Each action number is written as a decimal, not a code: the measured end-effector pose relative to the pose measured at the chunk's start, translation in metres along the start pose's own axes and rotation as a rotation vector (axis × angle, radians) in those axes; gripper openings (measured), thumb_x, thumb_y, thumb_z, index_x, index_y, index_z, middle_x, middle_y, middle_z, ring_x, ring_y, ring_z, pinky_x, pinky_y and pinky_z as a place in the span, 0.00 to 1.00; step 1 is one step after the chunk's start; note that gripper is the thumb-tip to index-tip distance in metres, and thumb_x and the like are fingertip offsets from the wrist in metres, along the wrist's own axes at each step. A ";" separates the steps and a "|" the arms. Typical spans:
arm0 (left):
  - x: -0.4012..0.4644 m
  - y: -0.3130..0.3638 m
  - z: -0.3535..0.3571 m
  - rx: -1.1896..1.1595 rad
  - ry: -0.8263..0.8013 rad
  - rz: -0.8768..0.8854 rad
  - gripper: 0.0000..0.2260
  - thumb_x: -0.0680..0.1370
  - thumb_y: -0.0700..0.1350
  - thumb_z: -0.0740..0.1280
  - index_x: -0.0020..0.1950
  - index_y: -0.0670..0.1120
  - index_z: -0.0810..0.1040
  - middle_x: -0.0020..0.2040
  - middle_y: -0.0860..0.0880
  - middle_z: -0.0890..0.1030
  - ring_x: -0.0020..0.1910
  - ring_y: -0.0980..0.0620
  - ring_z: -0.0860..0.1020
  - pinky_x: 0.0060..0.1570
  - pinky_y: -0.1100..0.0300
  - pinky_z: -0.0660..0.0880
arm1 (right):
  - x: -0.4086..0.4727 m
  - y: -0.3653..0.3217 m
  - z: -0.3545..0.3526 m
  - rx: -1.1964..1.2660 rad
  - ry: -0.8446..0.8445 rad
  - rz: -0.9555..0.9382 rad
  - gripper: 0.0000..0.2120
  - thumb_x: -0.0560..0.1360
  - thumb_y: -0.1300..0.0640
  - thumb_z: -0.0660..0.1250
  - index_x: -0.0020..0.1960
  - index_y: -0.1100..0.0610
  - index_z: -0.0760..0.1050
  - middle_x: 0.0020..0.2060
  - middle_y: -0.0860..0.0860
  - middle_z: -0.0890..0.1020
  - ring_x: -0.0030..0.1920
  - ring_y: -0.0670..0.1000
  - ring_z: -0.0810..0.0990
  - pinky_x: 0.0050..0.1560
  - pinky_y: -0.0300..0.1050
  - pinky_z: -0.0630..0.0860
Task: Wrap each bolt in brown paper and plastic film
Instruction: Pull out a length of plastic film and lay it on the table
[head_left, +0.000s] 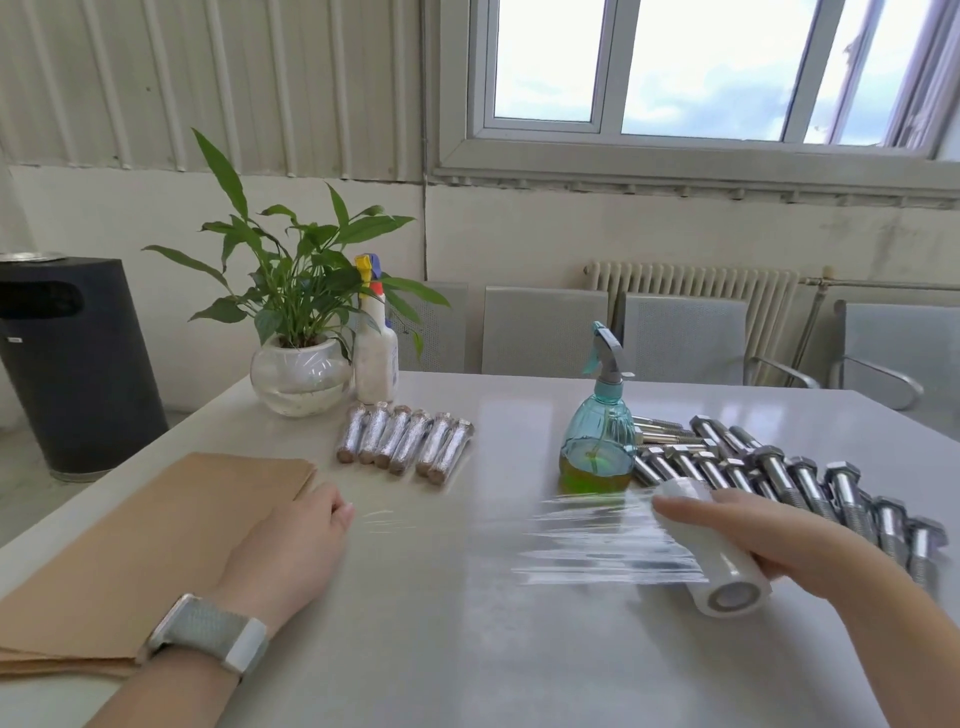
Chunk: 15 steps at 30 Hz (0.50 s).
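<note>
Bolts are the business of this bench, and the nearest work is a stretch of plastic film drawn across the table between the person's two hands. The right hand curls over the film roll, gripping it from above. The left hand lies fairly flat, fingertips pressing what looks like the film's free end to the table, its wrist over the stack of brown paper. No bolt lies on the film yet, so this sheet is probably only being laid out. Farther back, six wrapped bolts sit side by side, finished by the look of them. To the right, a large heap of bare bolts waits behind the roll, beside a green spray bottle. Most of the task seems still ahead.
</note>
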<state>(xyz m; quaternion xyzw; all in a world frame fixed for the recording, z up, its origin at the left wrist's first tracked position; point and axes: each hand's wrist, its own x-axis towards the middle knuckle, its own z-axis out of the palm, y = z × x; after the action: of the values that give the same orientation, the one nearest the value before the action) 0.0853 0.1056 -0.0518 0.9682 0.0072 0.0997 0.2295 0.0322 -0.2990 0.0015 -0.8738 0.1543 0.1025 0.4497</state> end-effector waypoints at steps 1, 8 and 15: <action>-0.003 0.003 0.002 0.078 0.014 0.014 0.12 0.83 0.54 0.54 0.43 0.51 0.68 0.42 0.50 0.78 0.44 0.46 0.77 0.46 0.52 0.75 | -0.001 0.001 -0.001 -0.062 0.026 -0.003 0.41 0.51 0.28 0.72 0.52 0.56 0.76 0.39 0.56 0.84 0.34 0.53 0.83 0.38 0.48 0.78; -0.017 0.019 0.013 0.465 0.063 0.076 0.09 0.84 0.56 0.47 0.49 0.54 0.61 0.50 0.52 0.82 0.52 0.49 0.81 0.39 0.56 0.67 | 0.010 0.004 -0.005 -0.294 0.127 0.065 0.51 0.67 0.22 0.52 0.76 0.59 0.61 0.72 0.56 0.69 0.69 0.57 0.71 0.63 0.51 0.69; -0.016 0.015 0.008 0.430 0.017 0.093 0.09 0.83 0.55 0.49 0.49 0.52 0.62 0.50 0.52 0.81 0.52 0.46 0.80 0.40 0.55 0.67 | 0.016 0.011 -0.010 -0.491 0.204 0.129 0.36 0.80 0.33 0.47 0.73 0.60 0.64 0.64 0.58 0.76 0.55 0.56 0.76 0.51 0.47 0.71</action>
<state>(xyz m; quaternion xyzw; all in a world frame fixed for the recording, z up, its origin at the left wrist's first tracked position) 0.0708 0.0877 -0.0556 0.9932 -0.0145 0.1147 0.0127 0.0438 -0.3158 -0.0068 -0.9508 0.2246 0.0765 0.1990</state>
